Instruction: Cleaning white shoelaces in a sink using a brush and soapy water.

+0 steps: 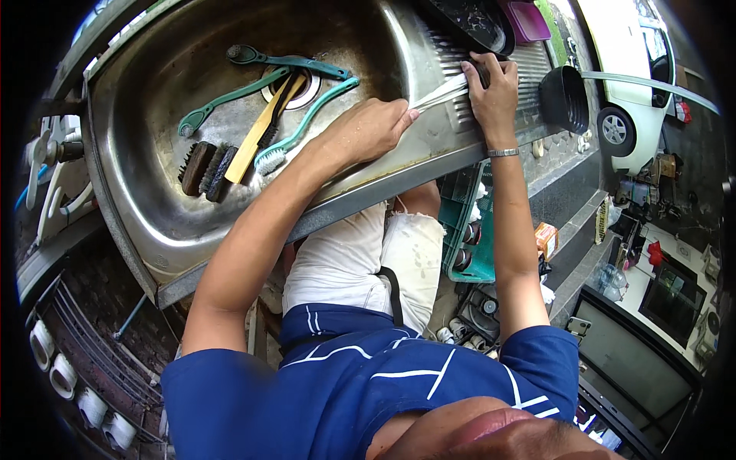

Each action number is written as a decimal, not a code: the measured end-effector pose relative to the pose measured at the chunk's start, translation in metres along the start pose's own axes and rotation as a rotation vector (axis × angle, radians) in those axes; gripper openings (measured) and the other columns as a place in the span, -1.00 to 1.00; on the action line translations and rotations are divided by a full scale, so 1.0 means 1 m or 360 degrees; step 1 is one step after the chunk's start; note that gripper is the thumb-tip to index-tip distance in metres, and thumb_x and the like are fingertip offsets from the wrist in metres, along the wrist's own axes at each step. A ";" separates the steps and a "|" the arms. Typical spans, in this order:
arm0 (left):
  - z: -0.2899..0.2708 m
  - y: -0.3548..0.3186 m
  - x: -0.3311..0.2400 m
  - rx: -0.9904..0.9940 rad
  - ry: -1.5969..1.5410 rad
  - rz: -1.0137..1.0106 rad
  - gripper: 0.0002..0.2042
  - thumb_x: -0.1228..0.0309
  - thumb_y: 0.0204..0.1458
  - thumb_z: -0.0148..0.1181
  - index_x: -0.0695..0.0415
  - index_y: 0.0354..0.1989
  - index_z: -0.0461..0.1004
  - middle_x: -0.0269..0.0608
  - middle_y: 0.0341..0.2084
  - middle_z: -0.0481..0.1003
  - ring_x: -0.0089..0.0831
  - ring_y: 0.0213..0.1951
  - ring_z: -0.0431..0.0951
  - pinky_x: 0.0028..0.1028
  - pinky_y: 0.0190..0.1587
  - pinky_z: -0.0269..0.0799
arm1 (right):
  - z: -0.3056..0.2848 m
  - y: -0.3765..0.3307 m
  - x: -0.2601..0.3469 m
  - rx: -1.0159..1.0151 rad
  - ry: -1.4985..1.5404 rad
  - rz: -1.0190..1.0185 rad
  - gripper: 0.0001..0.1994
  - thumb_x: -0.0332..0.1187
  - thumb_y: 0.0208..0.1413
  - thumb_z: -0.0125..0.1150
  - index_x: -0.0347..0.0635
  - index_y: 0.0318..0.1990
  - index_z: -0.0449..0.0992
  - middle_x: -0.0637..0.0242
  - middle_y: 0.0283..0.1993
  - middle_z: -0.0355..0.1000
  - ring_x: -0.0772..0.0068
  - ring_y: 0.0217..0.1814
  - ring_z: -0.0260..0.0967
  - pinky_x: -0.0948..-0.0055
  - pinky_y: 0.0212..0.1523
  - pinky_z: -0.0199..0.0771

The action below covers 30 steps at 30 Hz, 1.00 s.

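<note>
My left hand [374, 129] is closed on the near end of white shoelaces [443, 93], stretched taut over the sink's right rim. At their other end, over the ribbed drainboard [529, 73], my right hand [494, 90] curls around a small dark brush [482, 74], mostly hidden by the fingers. In the metal sink [153, 222], left of my hands, lie teal-handled brushes [318, 107], a wooden-handled brush [261, 134] and two short block brushes [207, 170].
A black basin [468, 23] and a pink tub [527, 21] stand at the drainboard's far side. A black container [563, 100] sits at its right end. Below are a green crate [481, 257] and white shoes [65, 376] on a rack. A white car [629, 100] is parked beyond.
</note>
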<state>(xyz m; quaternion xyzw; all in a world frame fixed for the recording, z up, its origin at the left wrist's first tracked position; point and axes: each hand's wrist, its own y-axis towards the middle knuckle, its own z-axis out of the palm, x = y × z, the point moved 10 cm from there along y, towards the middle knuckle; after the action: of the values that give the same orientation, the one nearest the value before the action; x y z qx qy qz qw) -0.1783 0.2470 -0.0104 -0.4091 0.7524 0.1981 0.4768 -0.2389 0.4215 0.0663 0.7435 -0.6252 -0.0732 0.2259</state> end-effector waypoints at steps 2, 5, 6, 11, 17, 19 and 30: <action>0.001 -0.003 0.001 0.0015 -0.0001 -0.0004 -0.54 0.12 0.37 -0.20 0.30 -0.26 0.47 0.28 -0.36 0.54 0.24 -0.22 0.55 0.04 -0.11 0.41 | -0.005 -0.006 0.008 -0.0075 0.0070 -0.0091 -0.76 -0.22 0.11 0.38 -0.01 -0.09 0.62 0.13 -0.15 0.37 0.07 -0.10 0.36 0.15 -0.04 0.44; 0.002 -0.006 0.004 0.0041 -0.0001 -0.0104 -0.55 0.13 0.37 -0.20 0.32 -0.24 0.46 0.30 -0.37 0.54 0.23 -0.21 0.55 0.05 -0.10 0.40 | -0.019 -0.015 0.052 -0.0077 0.0481 0.0046 -0.74 -0.27 0.05 0.43 -0.05 -0.10 0.62 0.16 -0.16 0.40 0.14 -0.12 0.39 0.24 -0.10 0.47; 0.006 -0.003 0.007 0.0047 -0.0017 -0.0097 -0.55 0.13 0.37 -0.20 0.32 -0.24 0.46 0.30 -0.37 0.54 0.23 -0.21 0.55 0.05 -0.10 0.40 | -0.016 -0.022 0.069 -0.0036 0.0629 -0.0011 -0.75 -0.28 0.04 0.44 -0.08 -0.12 0.62 0.18 -0.18 0.41 0.17 -0.14 0.40 0.27 -0.13 0.48; 0.006 -0.001 0.010 0.0089 -0.0034 -0.0040 -0.56 0.14 0.38 -0.21 0.30 -0.21 0.46 0.29 -0.33 0.55 0.23 -0.21 0.54 0.02 -0.11 0.41 | -0.005 -0.029 0.070 -0.0086 0.0347 -0.0300 -0.86 -0.29 0.04 0.41 -0.10 -0.30 0.64 0.23 -0.24 0.43 0.17 -0.18 0.38 0.23 -0.15 0.41; 0.009 -0.002 0.015 0.0130 -0.0024 -0.0044 -0.53 0.09 0.38 -0.22 0.28 -0.22 0.45 0.24 -0.30 0.54 0.20 -0.21 0.54 -0.03 -0.10 0.41 | -0.023 0.000 -0.014 -0.0087 0.0078 0.0139 -0.84 -0.27 0.19 0.30 -0.16 -0.21 0.60 0.19 -0.26 0.40 0.21 -0.25 0.38 0.25 -0.20 0.44; 0.008 -0.002 0.012 0.0098 -0.0018 -0.0079 -0.54 0.10 0.37 -0.20 0.30 -0.24 0.47 0.28 -0.31 0.55 0.23 -0.20 0.54 0.02 -0.09 0.41 | -0.037 -0.012 0.039 -0.0084 0.0336 0.0176 -0.83 -0.31 0.20 0.30 -0.20 -0.17 0.58 0.17 -0.23 0.38 0.30 -0.26 0.39 0.31 -0.23 0.45; 0.013 -0.004 0.008 0.0298 -0.0027 -0.0001 -0.56 0.12 0.39 -0.23 0.29 -0.14 0.44 0.24 -0.22 0.53 0.16 -0.13 0.52 -0.08 -0.04 0.40 | -0.026 -0.011 -0.050 -0.0018 -0.0197 0.0137 -0.85 -0.29 0.19 0.28 -0.17 -0.28 0.58 0.13 -0.27 0.38 0.10 -0.22 0.34 0.20 -0.19 0.40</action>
<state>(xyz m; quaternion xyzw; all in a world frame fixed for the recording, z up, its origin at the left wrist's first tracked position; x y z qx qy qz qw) -0.1700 0.2502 -0.0233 -0.3612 0.7634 0.1302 0.5195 -0.2294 0.4772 0.0756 0.7086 -0.6690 -0.1127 0.1940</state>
